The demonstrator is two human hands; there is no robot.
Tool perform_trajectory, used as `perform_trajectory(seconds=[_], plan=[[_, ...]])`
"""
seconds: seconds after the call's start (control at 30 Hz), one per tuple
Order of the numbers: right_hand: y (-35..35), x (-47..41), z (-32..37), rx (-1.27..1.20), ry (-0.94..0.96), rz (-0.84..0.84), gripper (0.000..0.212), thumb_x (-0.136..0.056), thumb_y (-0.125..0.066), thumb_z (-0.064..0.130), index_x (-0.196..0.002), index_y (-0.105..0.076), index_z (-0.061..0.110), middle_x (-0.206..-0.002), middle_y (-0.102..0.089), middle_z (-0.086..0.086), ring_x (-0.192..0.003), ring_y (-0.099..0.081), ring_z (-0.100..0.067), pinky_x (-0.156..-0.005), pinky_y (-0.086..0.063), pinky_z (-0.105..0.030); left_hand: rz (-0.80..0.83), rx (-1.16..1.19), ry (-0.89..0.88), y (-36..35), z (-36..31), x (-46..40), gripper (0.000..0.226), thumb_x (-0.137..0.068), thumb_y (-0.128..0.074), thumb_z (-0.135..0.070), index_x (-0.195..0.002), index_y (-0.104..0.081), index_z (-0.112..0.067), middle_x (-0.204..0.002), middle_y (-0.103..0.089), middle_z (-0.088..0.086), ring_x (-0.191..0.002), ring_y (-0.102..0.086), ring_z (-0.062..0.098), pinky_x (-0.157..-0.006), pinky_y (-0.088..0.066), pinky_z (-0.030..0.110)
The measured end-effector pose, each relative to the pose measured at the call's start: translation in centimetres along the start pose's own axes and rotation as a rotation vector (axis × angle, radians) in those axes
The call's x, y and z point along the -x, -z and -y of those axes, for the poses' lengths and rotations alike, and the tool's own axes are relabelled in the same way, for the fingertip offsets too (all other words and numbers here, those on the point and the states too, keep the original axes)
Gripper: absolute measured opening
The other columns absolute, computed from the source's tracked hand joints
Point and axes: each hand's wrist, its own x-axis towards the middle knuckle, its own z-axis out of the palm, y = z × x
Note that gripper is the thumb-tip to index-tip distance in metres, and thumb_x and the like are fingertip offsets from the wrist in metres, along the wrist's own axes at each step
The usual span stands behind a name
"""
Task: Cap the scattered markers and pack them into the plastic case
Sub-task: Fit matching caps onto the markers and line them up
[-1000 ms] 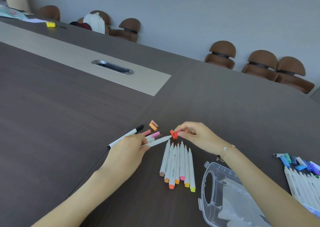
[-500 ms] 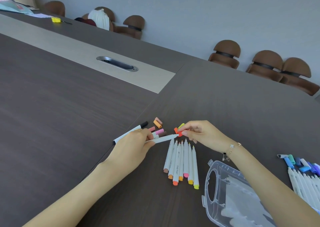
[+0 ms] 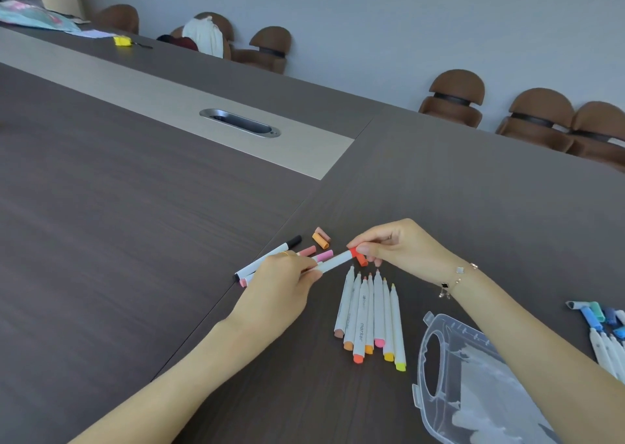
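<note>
The clear plastic case is lying open, near right on the dark tabletop. Beyond it, the left hand is pinching a light, rigid white marker mid-barrel while the right hand is gripping its small, slippery-looking red cap.

Dark wood-grain table with brown chairs along a pale grey wall.

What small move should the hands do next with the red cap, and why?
Probably press the red cap fully home: the right hand pinches it at the tip of the white marker the left hand grips, and it may not be seated yet.
</note>
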Motion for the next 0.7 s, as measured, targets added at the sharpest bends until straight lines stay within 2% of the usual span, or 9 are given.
perform_trajectory(seconds=[0.07, 0.13, 0.23, 0.3, 0.37, 0.43, 0.5, 0.6, 0.7], plan=[[0.2, -0.4, -0.3, 0.024, -0.012, 0.051, 0.015, -0.088, -0.063, 0.021, -0.097, -0.073, 0.029, -0.08, -0.07, 0.01, -0.077, -0.065, -0.01, -0.066, -0.053, -0.014, 0.028, -0.002, 0.046, 0.1, 0.0, -0.1, 0.026, -0.095, -0.051, -0.033, -0.1, -0.07, -0.016, -0.098, -0.066, 0.001, -0.084, -0.063, 0.018, -0.076, -0.052, 0.031], [1.0, -0.7, -0.8, 0.07, -0.044, 0.077, 0.016, -0.088, -0.064, 0.024, -0.101, -0.072, 0.027, -0.087, -0.07, 0.014, -0.081, -0.065, -0.003, -0.069, -0.054, -0.017, 0.036, -0.094, 0.071, 0.1, 0.1, -0.2, 0.027, -0.094, -0.052, -0.035, -0.101, -0.069, -0.015, -0.102, -0.063, 0.0, -0.088, -0.063, 0.017, -0.077, -0.052, 0.029], [2.3, -1.2, -2.1, 0.185, -0.092, -0.029, 0.018, -0.089, -0.063, 0.025, -0.105, -0.071, 0.029, -0.099, -0.069, 0.015, -0.09, -0.064, -0.003, -0.088, -0.054, -0.029, 0.084, -0.259, 0.107, 0.4, 0.3, 0.2, 0.028, -0.096, -0.047, -0.037, -0.107, -0.062, -0.015, -0.108, -0.056, -0.002, -0.088, -0.06, 0.015, -0.074, -0.051, 0.025], [2.1, -1.8, -2.3, 0.323, -0.095, -0.072, 0.022, -0.091, -0.06, 0.02, -0.111, -0.067, 0.028, -0.105, -0.065, 0.011, -0.082, -0.059, -0.001, -0.082, -0.052, -0.023, 0.073, -0.298, 0.098, 0.7, -0.1, 0.5, 0.029, -0.096, -0.046, -0.039, -0.115, -0.054, -0.019, -0.117, -0.049, -0.005, -0.086, -0.059, 0.013, -0.07, -0.05, 0.023], [1.2, -2.8, -1.5, 0.47, -0.049, -0.032, 0.034, -0.093, -0.056, 0.015, -0.125, -0.059, 0.026, -0.118, -0.058, 0.004, -0.077, -0.053, -0.001, -0.077, -0.046, -0.015, 0.045, -0.304, 0.065, 0.9, -1.1, 0.9, 0.034, -0.095, -0.047, -0.043, -0.123, -0.046, -0.024, -0.126, -0.039, -0.006, -0.077, -0.055, 0.008, -0.061, -0.044, 0.016], [0.0, -4.2, -0.4, 0.59, 0.021, 0.031, 0.043, -0.095, -0.052, 0.011, -0.135, -0.05, 0.026, -0.132, -0.051, 0.001, -0.098, -0.055, -0.007, -0.088, -0.045, -0.021, 0.03, -0.245, 0.005, 0.5, -2.3, 1.4, 0.033, -0.095, -0.047, -0.043, -0.125, -0.043, -0.03, -0.129, -0.035, -0.009, -0.072, -0.05, 0.006, -0.054, -0.04, 0.01], [-1.2, -5.4, 0.4, 0.675, 0.075, 0.077, 0.049, -0.096, -0.049, 0.007, -0.14, -0.044, 0.027, -0.144, -0.043, 0.002, -0.125, -0.047, -0.015, -0.1, -0.042, -0.03, 0.068, -0.143, -0.058, -0.1, -2.8, 1.9, 0.027, -0.093, -0.049, -0.043, -0.119, -0.046, -0.034, -0.123, -0.042, -0.013, -0.076, -0.052, 0.003, -0.061, -0.047, 0.01], [-2.3, -6.6, 0.3, 0.788, 0.145, 0.126, 0.05, -0.095, -0.049, 0.005, -0.139, -0.044, 0.027, -0.146, -0.043, 0.002, -0.135, -0.038, -0.017, -0.103, -0.041, -0.033, 0.231, -0.067, -0.115, -0.9, -2.7, 2.3, 0.027, -0.093, -0.048, -0.042, -0.12, -0.047, -0.037, -0.114, -0.047, -0.013, -0.084, -0.055, 0.004, -0.071, -0.049, 0.011], [-2.2, -6.6, -0.2, 0.826, 0.192, 0.123, 0.025, -0.096, -0.05, 0.012, -0.117, -0.061, 0.021, -0.134, -0.054, 0.003, -0.125, -0.045, -0.017, -0.091, -0.047, -0.029, 0.291, -0.07, -0.144, -1.2, -2.5, 2.3, 0.028, -0.095, -0.047, -0.038, -0.123, -0.047, -0.039, -0.116, -0.046, -0.013, -0.085, -0.056, 0.005, -0.072, -0.049, 0.011]])
